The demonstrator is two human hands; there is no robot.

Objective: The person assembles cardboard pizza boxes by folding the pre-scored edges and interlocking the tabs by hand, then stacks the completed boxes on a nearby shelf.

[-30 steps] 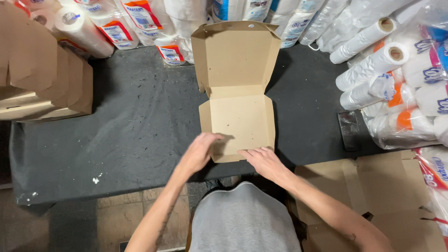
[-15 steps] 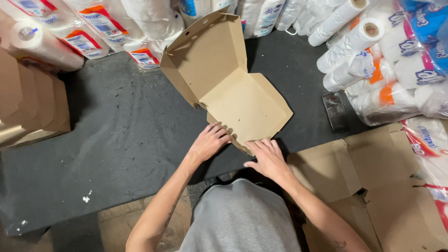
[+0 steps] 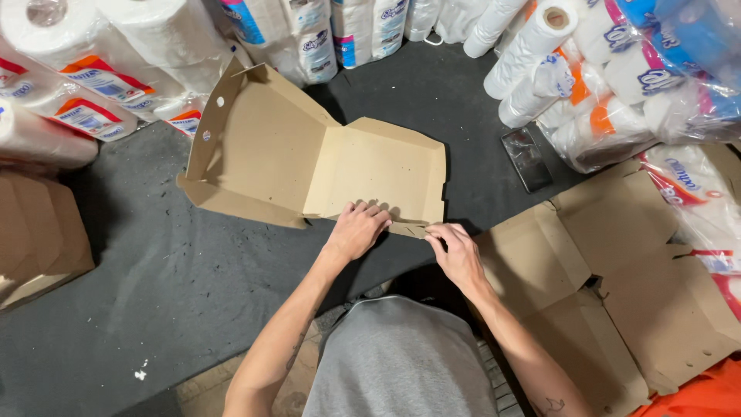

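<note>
A brown cardboard box (image 3: 324, 158), folded open like a clamshell, lies on the dark grey table (image 3: 139, 270). Its lid half with raised side walls points to the upper left, and its flat half is nearest me. My left hand (image 3: 356, 229) presses its fingers on the near edge of the flat half. My right hand (image 3: 454, 251) pinches the small flap at that same edge, just right of the left hand.
Wrapped paper-towel rolls (image 3: 93, 69) are piled along the back and right (image 3: 610, 69). Flat cardboard blanks (image 3: 617, 286) lie at lower right, folded boxes (image 3: 35, 239) at the left edge. A small dark object (image 3: 527, 158) lies right of the box.
The box has turned counter-clockwise, its lid half now pointing left. Both hands have moved onto the near edge, the right one pinching the flap.
</note>
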